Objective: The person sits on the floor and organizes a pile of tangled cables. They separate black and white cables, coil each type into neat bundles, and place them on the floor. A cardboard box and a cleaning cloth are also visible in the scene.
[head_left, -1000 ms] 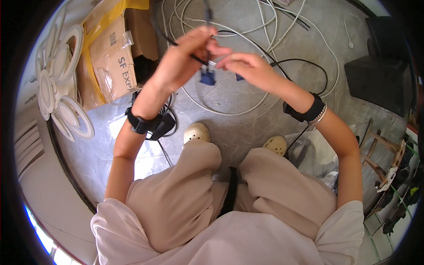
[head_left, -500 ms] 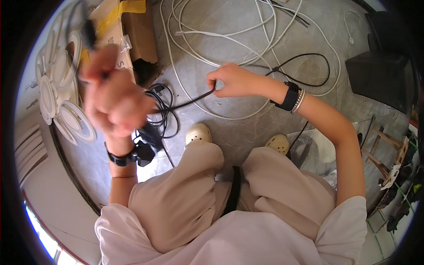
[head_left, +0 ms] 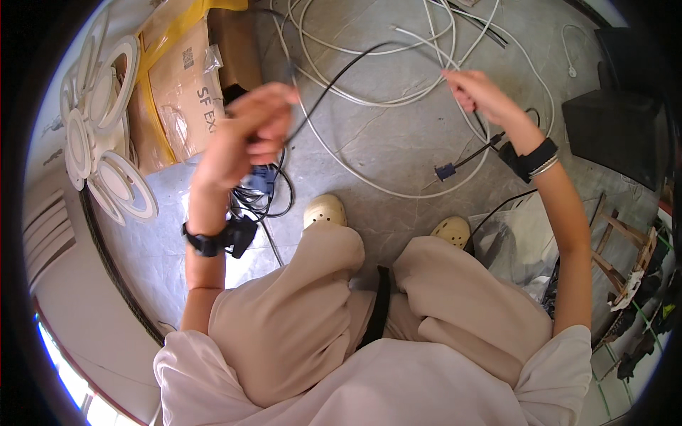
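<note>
1 cardboard box [head_left: 170, 117], yellow-taped, at left. Your left hand [head_left: 252, 135], blurred, curled around 1 black cable [head_left: 329, 90]; 1 blue connector [head_left: 263, 179] just below. Cable arches rightward over looped white cable [head_left: 383, 105]. 2nd blue connector [head_left: 445, 171], below your right hand [head_left: 477, 94], which pinches the black cable, well apart from your left.

From my station I see a black VGA cable [head_left: 334, 79] arching from the blurred left hand [head_left: 252, 133] to the right hand's [head_left: 484, 95] pinch. A blue connector [head_left: 445, 172] shows below the right wrist; white cable [head_left: 398, 195] loops across grey floor [head_left: 369, 145].
</note>
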Motion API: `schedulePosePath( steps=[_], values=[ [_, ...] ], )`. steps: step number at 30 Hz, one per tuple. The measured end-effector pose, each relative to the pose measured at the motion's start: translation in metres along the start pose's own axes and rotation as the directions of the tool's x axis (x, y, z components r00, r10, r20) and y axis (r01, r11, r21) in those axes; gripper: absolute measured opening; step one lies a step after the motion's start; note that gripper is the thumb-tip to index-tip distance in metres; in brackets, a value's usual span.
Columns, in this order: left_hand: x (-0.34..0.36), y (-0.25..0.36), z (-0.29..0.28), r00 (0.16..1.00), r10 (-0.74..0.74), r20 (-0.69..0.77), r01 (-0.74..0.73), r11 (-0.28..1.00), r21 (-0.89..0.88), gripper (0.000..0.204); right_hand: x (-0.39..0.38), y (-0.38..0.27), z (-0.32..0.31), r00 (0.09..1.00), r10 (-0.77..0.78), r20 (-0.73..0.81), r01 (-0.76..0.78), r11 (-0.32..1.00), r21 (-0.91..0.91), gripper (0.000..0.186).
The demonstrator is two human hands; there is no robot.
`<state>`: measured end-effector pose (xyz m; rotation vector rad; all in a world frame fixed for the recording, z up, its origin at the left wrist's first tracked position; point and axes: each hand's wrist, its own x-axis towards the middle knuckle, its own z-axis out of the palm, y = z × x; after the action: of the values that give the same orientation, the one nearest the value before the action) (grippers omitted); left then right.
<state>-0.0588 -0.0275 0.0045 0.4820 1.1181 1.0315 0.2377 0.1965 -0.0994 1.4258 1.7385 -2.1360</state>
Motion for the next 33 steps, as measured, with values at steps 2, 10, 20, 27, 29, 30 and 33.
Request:
schedulePosePath(
  steps=[2, 10, 20, 27, 29, 30, 33],
  values=[
    [0.023, -0.026, 0.014, 0.987, -0.103, 0.127, 0.108, 0.994, -0.030, 0.018, -0.009, -0.020, 0.000, 0.992, -0.121, -0.026, 0.123, 0.989, 0.087, 0.033],
    [0.082, -0.071, 0.043, 0.977, -0.157, 0.146, 0.196, 0.930, -0.311, 0.041, -0.047, -0.050, 0.083, 0.859, -0.511, 0.028, 0.511, 0.852, -0.112, 0.025],
    [0.076, -0.066, 0.054, 0.987, 0.127, -0.095, -0.158, 0.848, -0.505, 0.081, -0.043, -0.039, 0.143, 0.780, -0.610, 0.137, 0.590, 0.644, -0.488, 0.024],
    [0.072, -0.043, 0.045, 0.916, 0.351, -0.194, -0.394, 0.880, -0.265, 0.030, -0.044, -0.018, 0.155, 0.815, -0.519, 0.259, 0.564, 0.813, -0.144, 0.021],
    [0.067, -0.032, 0.039, 0.911, 0.396, -0.117, -0.411, 0.838, -0.359, 0.028, -0.038, -0.012, 0.140, 0.810, -0.438, 0.391, 0.444, 0.892, 0.081, 0.023],
    [0.064, -0.025, 0.035, 0.914, 0.393, -0.098, -0.397, 0.825, -0.401, 0.028, -0.039, -0.006, 0.133, 0.783, -0.445, 0.433, 0.357, 0.893, 0.272, 0.025],
    [0.055, 0.006, 0.014, 0.878, 0.477, 0.032, -0.366, 0.715, -0.596, 0.026, -0.035, 0.012, 0.110, 0.782, -0.291, 0.551, 0.352, 0.936, -0.004, 0.028]
  ],
)
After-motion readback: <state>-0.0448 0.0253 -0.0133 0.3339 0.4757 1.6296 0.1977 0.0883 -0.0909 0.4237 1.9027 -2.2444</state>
